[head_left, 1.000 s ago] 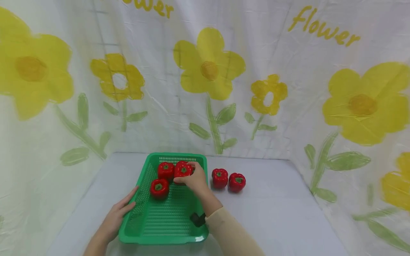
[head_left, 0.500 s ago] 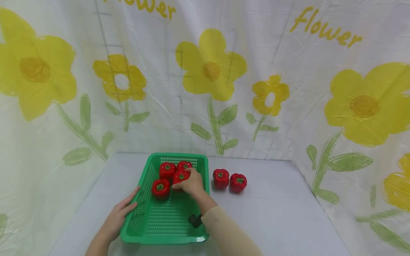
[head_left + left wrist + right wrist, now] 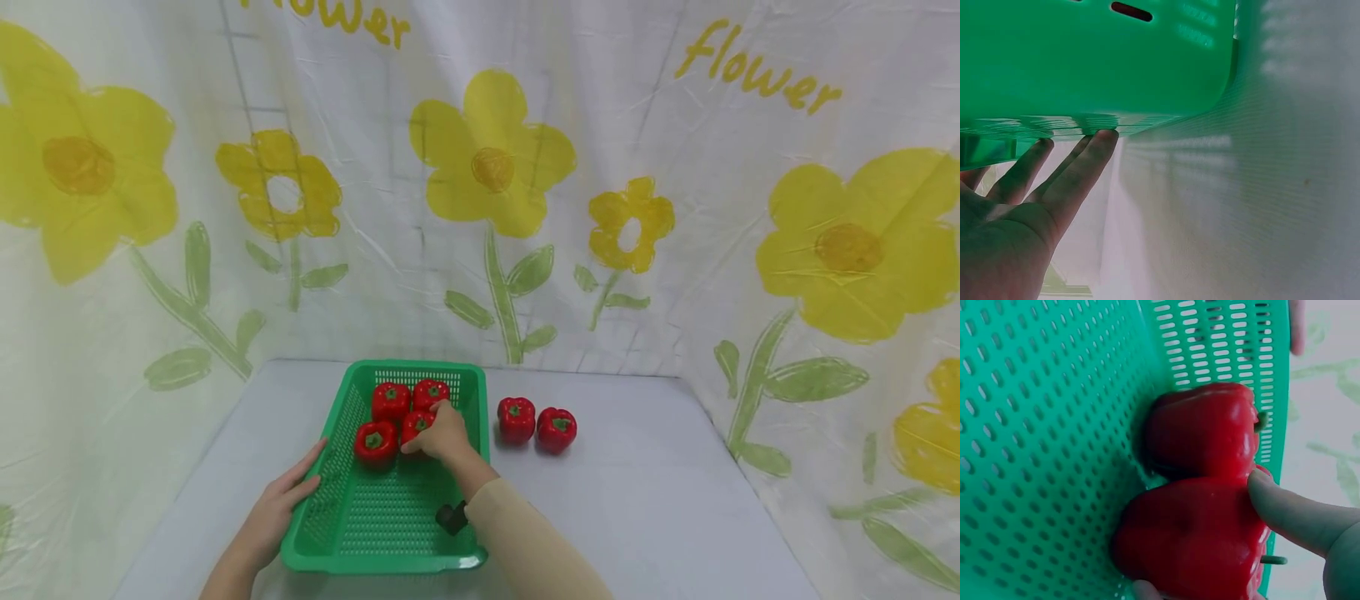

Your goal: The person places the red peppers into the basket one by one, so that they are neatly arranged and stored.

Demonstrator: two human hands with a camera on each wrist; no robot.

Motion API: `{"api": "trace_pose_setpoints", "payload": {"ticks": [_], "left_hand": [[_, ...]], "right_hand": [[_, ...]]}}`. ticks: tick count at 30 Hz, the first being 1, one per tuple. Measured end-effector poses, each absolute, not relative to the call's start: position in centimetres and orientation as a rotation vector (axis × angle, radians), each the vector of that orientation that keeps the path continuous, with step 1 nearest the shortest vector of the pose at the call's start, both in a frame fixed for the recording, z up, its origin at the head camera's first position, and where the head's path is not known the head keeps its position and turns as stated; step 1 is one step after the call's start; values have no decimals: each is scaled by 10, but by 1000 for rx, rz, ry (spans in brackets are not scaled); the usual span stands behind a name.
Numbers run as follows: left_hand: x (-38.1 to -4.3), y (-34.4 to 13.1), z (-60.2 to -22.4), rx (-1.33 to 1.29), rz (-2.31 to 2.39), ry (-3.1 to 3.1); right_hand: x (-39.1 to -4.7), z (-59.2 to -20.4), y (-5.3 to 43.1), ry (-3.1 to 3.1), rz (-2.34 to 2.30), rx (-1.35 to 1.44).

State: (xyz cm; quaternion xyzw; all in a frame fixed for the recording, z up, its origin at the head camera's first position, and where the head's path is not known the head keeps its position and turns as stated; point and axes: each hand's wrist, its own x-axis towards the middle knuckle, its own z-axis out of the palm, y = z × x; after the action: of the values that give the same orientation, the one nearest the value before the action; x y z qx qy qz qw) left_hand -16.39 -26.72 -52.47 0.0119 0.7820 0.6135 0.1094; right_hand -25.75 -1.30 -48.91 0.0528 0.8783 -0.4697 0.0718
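Observation:
A green plastic basket (image 3: pixel 386 563) stands on the table with several red bell peppers in it. My right hand (image 3: pixel 450 437) pinches the nearer right pepper (image 3: pixel 415 423) between thumb and fingers, low in the basket. In the right wrist view this held pepper (image 3: pixel 1191 534) lies on its neighbour's flank, thumb (image 3: pixel 1288 509) near its stem end. Around it sit a back left pepper (image 3: pixel 391 402), a back right pepper (image 3: pixel 432 393) and a front left pepper (image 3: pixel 377 445). My left hand (image 3: pixel 266 517) rests against the basket's left side, its straight fingers (image 3: pixel 1079 178) touching the outer wall.
Two more red peppers stand on the table right of the basket: one nearer the basket (image 3: pixel 516 420) and one farther right (image 3: pixel 556 430). A white curtain (image 3: pixel 360 275) painted with yellow flowers hangs behind the white table (image 3: pixel 637 500).
My right hand has brought its pepper from the basket's back right toward the front, beside the front left pepper, uncovering the back right pepper. The left hand stays at the basket's side.

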Motion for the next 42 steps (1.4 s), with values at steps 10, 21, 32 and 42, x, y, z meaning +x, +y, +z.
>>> {"api": "trace_pose_setpoints", "payload": {"ticks": [10, 21, 32, 42], "left_hand": [[-164, -267, -523, 49, 1806, 2298], [-162, -267, -522, 41, 1793, 2309], [-162, -270, -525, 33, 1796, 2310], [-164, -268, -526, 60, 1804, 2308]], "right_hand": [[-259, -490, -13, 2646, -1386, 150], [-251, -480, -4, 2653, -1447, 142], [-238, -451, 19, 2551, -1585, 17], [-224, -428, 61, 2493, -1807, -89]]}}
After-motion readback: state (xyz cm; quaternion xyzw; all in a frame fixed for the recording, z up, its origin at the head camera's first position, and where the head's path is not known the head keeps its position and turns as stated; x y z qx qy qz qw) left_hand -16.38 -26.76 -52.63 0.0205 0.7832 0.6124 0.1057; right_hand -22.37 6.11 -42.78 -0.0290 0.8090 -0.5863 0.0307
